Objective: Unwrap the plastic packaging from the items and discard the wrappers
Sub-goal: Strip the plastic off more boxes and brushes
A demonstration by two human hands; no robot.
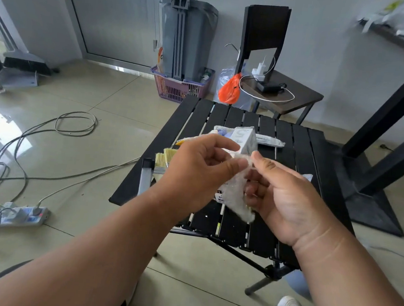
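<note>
At the centre of the frame, two bare hands work above a black slatted folding table (290, 144). The left hand (194, 174), just left of centre, has its fingers curled and its thumb pinching the top of a crumpled clear plastic wrapper (237, 198). The right hand (288, 197), just right of centre, faces palm-up with its thumb and curled fingers gripping the same wrapper from the other side. The wrapper hangs between the hands as a thin, wrinkled film, so it looks very light, soft and slippery; it would probably stretch or tear rather than resist. A firm pinch on a bunched edge seems the best hold. Just above the hands sits a small white box (243, 139), stiff-sided and likely light; whether a hand touches it cannot be told. Behind it lies a long wrapped item (267, 140). Pale paintbrush bristles (163, 158) show to the left of the left hand.
</note>
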